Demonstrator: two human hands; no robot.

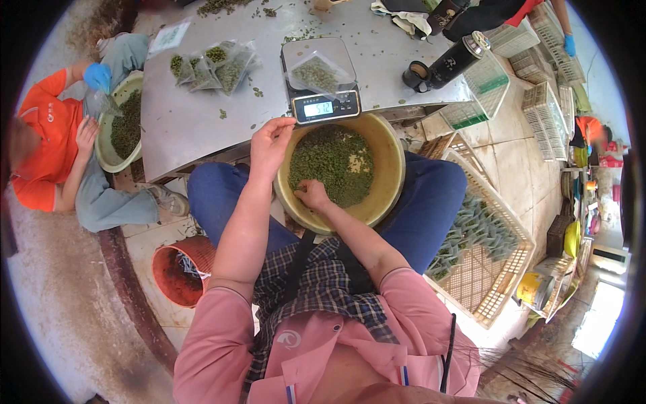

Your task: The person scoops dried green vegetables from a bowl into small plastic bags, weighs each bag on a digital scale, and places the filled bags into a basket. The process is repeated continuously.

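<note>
A yellow basin (392, 161) sits between my knees, partly filled with small green berries (330, 158) that look like green peppercorns. My right hand (312, 194) is inside it, low over the berries, fingers curled together; what they pinch is too small to make out. My left hand (272, 140) is raised at the basin's far left rim, thumb and fingers pinched beside the near left corner of a digital scale (327, 106). Whatever it may hold is hidden. On the scale's pan lies a clear plastic bag (315, 73) of green berries.
Several filled clear bags (219, 66) lie on the metal table (195, 128). A black thermos (457, 60) and its cup (416, 75) stand at right. A crate (481, 283) of packed bags is by my right knee, a red basket (176, 273) at left. A gloved co-worker (47, 141) sits far left.
</note>
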